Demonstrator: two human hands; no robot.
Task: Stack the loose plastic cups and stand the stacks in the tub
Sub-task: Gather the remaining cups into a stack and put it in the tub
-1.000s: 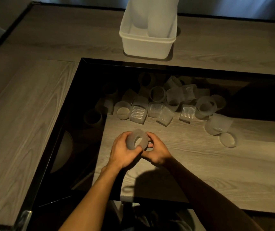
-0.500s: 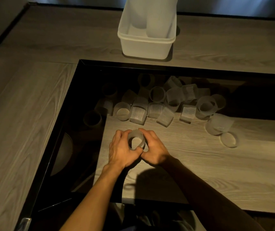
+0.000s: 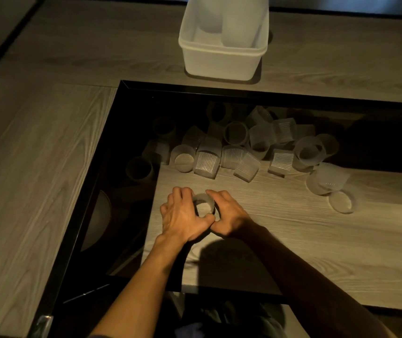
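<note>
A translucent ribbed plastic cup (image 3: 204, 200) stands mouth up on the lit wooden board, held from both sides. My left hand (image 3: 182, 218) curls round its left side and my right hand (image 3: 229, 217) curls round its right side. Whether it is a single cup or a short stack I cannot tell. Several loose cups (image 3: 234, 152) lie tumbled in a heap beyond my hands. The white tub (image 3: 219, 62) stands at the far edge of the table, with tall cup stacks (image 3: 240, 23) upright inside it.
A black-framed dark glass panel (image 3: 131, 113) surrounds the lit board (image 3: 292, 235). One cup (image 3: 328, 179) lies on its side at the right, and beside it a flat round piece (image 3: 341, 203). Wood tabletop (image 3: 36, 167) stretches to the left and behind.
Both hands have turned the cup from tilted on its side to upright and lowered it toward the board. The view has shifted slightly.
</note>
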